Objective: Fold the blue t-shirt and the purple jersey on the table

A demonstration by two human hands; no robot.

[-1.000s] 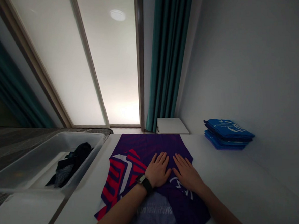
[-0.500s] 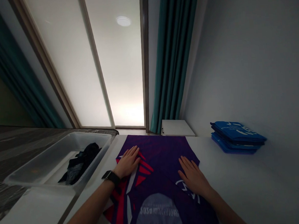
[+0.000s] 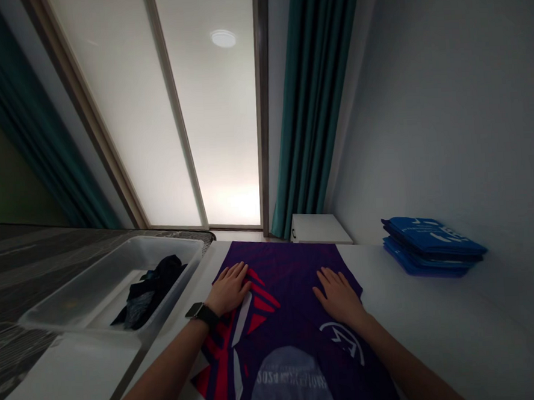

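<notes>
A purple garment (image 3: 296, 307) with red and white shapes along its left side lies spread on the white table (image 3: 438, 328). Its near part carries a grey panel with upside-down lettering, and a white logo shows at its right. My left hand (image 3: 229, 288) rests flat on the upper left of the fabric, fingers stretched out, a dark watch on the wrist. On the upper right of the cloth lies my right hand (image 3: 340, 297), fingers slightly spread, just above the logo. Neither hand grips anything.
A translucent plastic bin (image 3: 91, 289) with dark clothes (image 3: 152, 290) stands at the left. Folded blue items (image 3: 435, 244) are stacked on the right of the table, near the wall. A small white cabinet (image 3: 320, 228) is beyond the far edge, by the teal curtain (image 3: 318, 112).
My right hand has slid slightly away from me over the cloth, showing more of the logo. My left hand stays at the upper left. The whole view has shifted a little.
</notes>
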